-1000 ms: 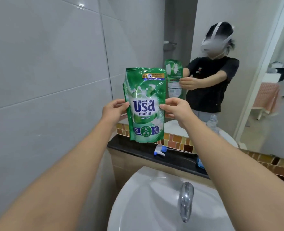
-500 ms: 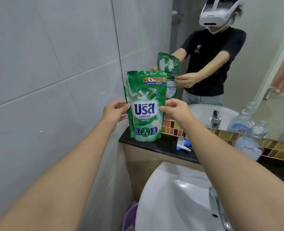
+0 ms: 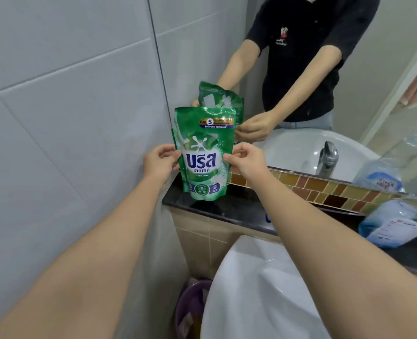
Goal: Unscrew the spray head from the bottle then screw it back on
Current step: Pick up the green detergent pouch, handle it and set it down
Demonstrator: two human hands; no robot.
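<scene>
- We see the left hand (image 3: 162,162) pinching the left edge of a green pouch (image 3: 203,152), thumb in front, fingers behind; the right hand (image 3: 245,160) pinches the right edge the same way
- The pouch stands upright over the left end of the black ledge (image 3: 239,209), close to the tiled wall (image 3: 68,118); whether its base touches the ledge we cannot tell
- The bottle (image 3: 393,223), clear with blue liquid and a white label, sits blurred toward the right end of the ledge, well apart from both hands; its top is too blurred for us to judge
- The spray head we cannot find; a small blue spot (image 3: 268,218) shows by the right forearm at the ledge's front edge, too little to name
- A mosaic strip (image 3: 325,189) runs along the ledge's back edge; the mirror (image 3: 386,81) above it repeats the pouch, the hands and the tap
- The white basin (image 3: 263,289) lies below the ledge; a purple bin (image 3: 190,307) stands beneath it on the left
</scene>
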